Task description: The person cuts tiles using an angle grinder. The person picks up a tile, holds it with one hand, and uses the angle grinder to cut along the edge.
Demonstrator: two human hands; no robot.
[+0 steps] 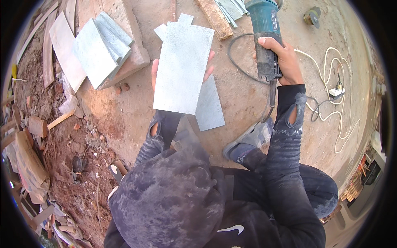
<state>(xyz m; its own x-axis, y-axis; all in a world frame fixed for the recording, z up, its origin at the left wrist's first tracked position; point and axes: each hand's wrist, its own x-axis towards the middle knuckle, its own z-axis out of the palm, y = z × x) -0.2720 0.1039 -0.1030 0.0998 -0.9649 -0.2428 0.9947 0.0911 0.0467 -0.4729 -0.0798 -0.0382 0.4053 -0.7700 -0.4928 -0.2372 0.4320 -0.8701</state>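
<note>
A pale grey rectangular tile (184,70) rests on my left hand (209,68), which grips it from beneath by its edges. Most of that hand is hidden; only the thumb and some fingertips show at the sides. Two narrow tile strips (185,19) stick out past the tile's far end, and whether they are held or lie on the ground I cannot tell. My right hand (287,62) is closed around the body of a teal and black angle grinder (266,25), its head pointing away from me. Another grey tile (210,107) lies on the ground partly under the held one.
Several tiles (97,51) lean on a stone block (138,58) at the left. More tiles (231,10) lie beside a timber piece (216,18). A white cable (326,68) with a socket block (336,91) loops at right, near a small round object (312,17). Rubble (89,142) covers the left.
</note>
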